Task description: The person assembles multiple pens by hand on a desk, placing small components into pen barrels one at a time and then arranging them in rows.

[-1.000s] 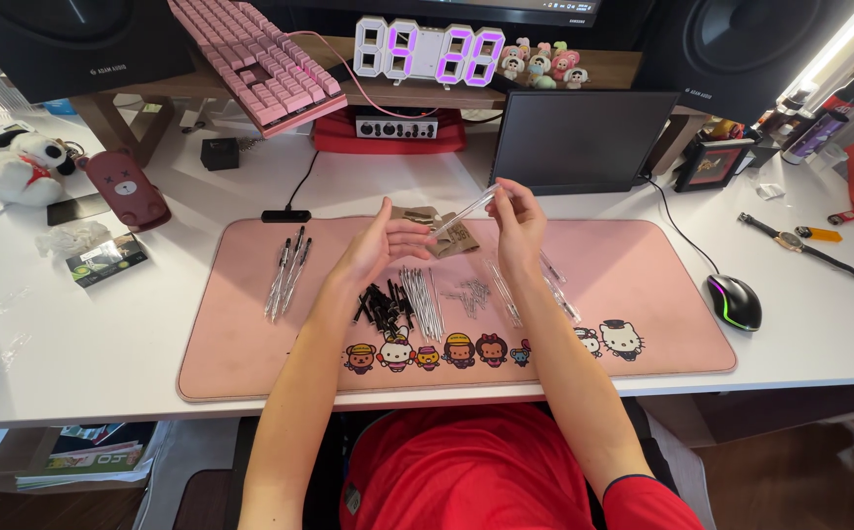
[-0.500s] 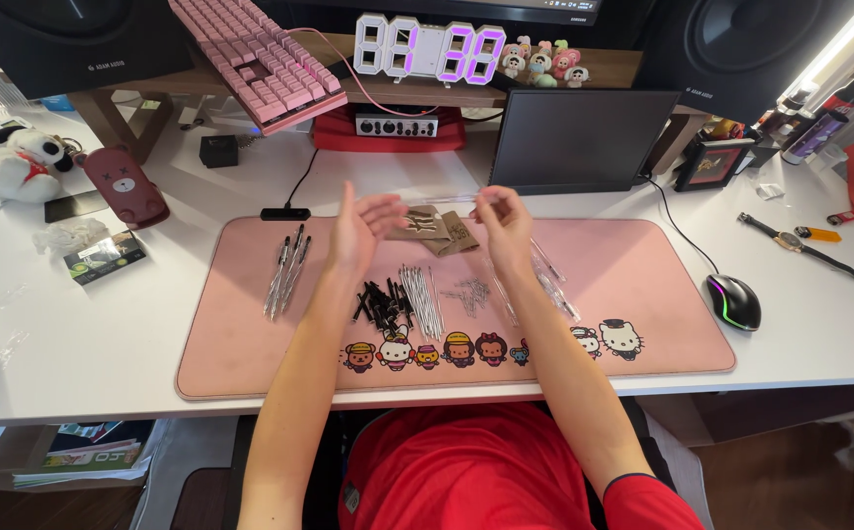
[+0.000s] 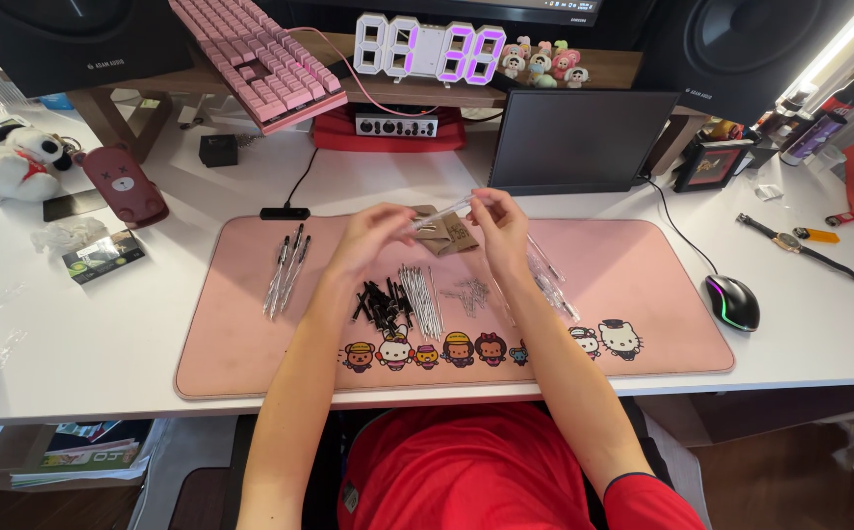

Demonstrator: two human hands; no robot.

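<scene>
Hands raised above pink desk mat (image 3: 643,324) on worktop: left hand (image 3: 368,238) and right hand (image 3: 498,221) each pinched on one end of clear pen barrel (image 3: 443,210), held level over brown paper bag (image 3: 446,234). Sorted below for reach: assembled pens (image 3: 284,275), black tips (image 3: 380,302), refills (image 3: 421,299), springs (image 3: 466,292).

A pink keyboard (image 3: 258,61) leans on a wooden shelf beside a white digital clock (image 3: 430,47) and small figurines (image 3: 542,67). A dark tablet (image 3: 582,140) stands on the white surface (image 3: 103,334). A black mouse (image 3: 733,301), wristwatch (image 3: 790,242), plush dog (image 3: 23,162) and maroon case (image 3: 125,185) lie around.
</scene>
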